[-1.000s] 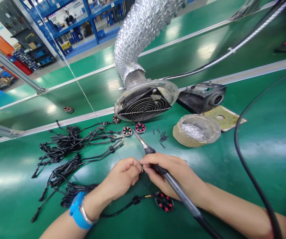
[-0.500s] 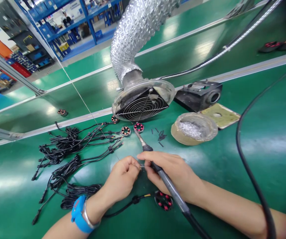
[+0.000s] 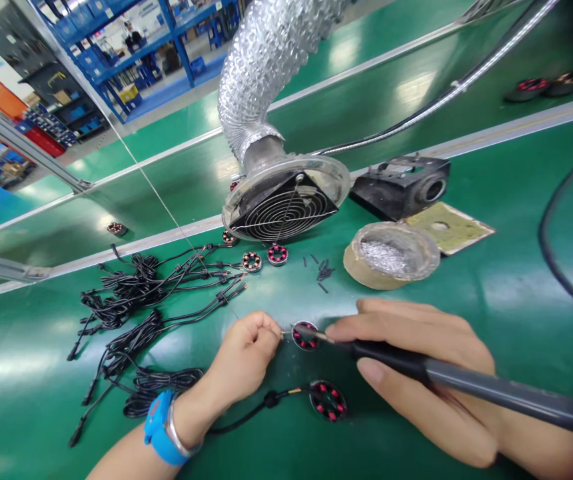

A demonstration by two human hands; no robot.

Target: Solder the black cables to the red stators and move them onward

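Observation:
My left hand (image 3: 249,353) is closed in a pinch on a thin solder wire (image 3: 286,331), whose short end sticks out to the right. My right hand (image 3: 431,360) grips a soldering iron (image 3: 491,390) like a pen. The iron's tip lies at a small ring-shaped motor stator (image 3: 306,336) with red coils, just right of the wire end; whether tip and wire touch cannot be made out. Below it lies another red-coiled stator (image 3: 327,401), with a black cable (image 3: 251,419) running to it from the left.
A fume extractor hood (image 3: 286,207) on a silver duct (image 3: 261,73) hangs behind my hands. Bundled black cables (image 3: 139,287) lie left, with stators (image 3: 277,254) at their far ends. A tub of metal shavings (image 3: 391,257), an iron stand (image 3: 406,187) and a yellow sponge (image 3: 449,227) stand right.
My right hand has drawn back to the right, and the iron has swung from pointing away to pointing left at the stator, which now shows. My left hand has stayed almost still.

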